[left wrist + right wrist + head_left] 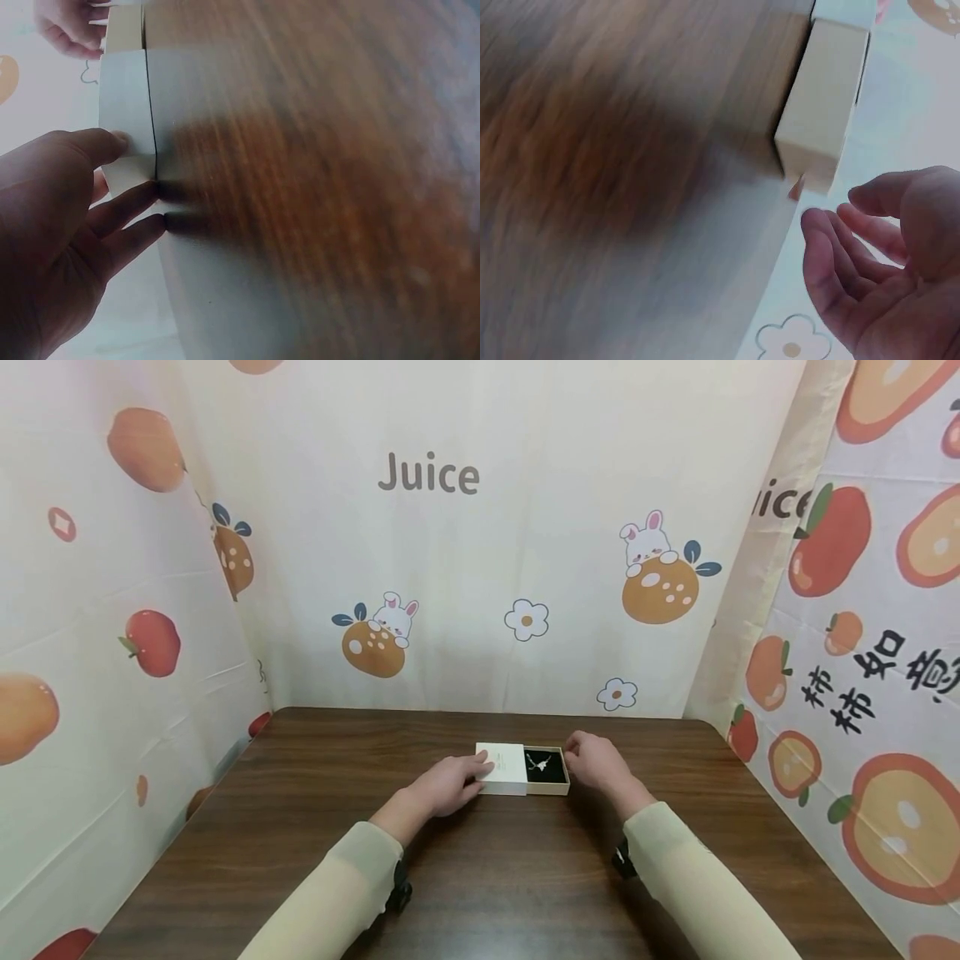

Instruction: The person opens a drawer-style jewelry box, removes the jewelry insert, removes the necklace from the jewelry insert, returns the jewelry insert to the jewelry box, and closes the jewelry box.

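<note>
A flat jewelry box lies on the table, its white sleeve [510, 772] slid partway off a cream inner tray [548, 789]. On the tray's black lining shows a silvery necklace [538, 763] with a pendant. My left hand [450, 783] holds the sleeve at its left end; in the left wrist view the thumb [111, 145] lies on the sleeve's side, with two fingertips down at the tabletop. At the tray's right end is my right hand [598, 762]. The right wrist view has its fingers [821, 255] loosely curled just off the tray's end, holding nothing.
The dark wood-grain table [510, 877] reaches back to a pale curtain [465, 552] printed with fruit, rabbits and flowers. More printed cloth hangs along the left and right sides. Dark bands [399, 887] show at both sleeve cuffs.
</note>
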A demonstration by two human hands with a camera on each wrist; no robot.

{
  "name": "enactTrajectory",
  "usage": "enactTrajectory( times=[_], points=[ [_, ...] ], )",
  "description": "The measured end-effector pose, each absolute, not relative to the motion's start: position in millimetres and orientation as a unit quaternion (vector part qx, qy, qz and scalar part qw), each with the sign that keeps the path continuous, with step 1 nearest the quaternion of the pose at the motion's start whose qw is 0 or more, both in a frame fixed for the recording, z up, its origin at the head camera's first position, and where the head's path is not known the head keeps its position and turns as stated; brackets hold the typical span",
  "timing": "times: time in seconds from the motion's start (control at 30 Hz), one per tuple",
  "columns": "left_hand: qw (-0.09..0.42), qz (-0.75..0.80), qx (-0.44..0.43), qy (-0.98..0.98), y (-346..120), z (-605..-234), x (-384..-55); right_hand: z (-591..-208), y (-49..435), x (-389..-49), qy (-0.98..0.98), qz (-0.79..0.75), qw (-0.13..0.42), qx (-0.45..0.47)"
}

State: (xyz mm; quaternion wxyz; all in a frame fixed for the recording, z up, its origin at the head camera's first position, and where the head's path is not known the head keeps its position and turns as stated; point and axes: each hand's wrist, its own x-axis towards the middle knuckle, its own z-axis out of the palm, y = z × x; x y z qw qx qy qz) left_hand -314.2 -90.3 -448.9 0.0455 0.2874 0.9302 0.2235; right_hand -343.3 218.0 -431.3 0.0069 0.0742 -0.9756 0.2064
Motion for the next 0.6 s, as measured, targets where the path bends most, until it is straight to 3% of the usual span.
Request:
enactTrajectory(
  times=[0.6],
  points=[
    [0.040,0.220,0.293,0.930,-91.1,-452.6,-315.7,-436.2,186.4,-332.7,-0.993,0.039,0.046,0.099]
  ],
)
